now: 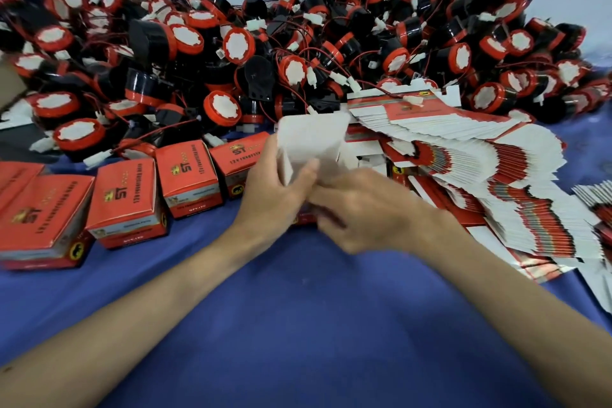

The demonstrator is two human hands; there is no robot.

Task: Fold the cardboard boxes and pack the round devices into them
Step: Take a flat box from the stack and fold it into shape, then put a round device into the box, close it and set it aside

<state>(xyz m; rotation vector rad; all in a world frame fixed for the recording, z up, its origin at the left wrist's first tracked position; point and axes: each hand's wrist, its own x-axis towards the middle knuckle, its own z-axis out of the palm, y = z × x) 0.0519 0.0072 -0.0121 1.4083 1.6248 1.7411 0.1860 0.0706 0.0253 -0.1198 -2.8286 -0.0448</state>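
A partly unfolded cardboard box (311,139), its white inside facing me, stands up at the centre of the blue cloth. My left hand (275,195) grips its left side with curled fingers and thumb. My right hand (361,209), blurred, holds the box's lower right part; a red strip of the box shows below the hands. A big pile of round black-and-red devices (231,46) with wires and white plugs fills the back of the table. A fanned stack of flat red-and-white box blanks (480,169) lies to the right.
Several closed red boxes (126,199) stand in a row at the left, on the blue cloth (298,308). More flat blanks (596,195) poke in at the right edge. A pale wall rises behind the pile.
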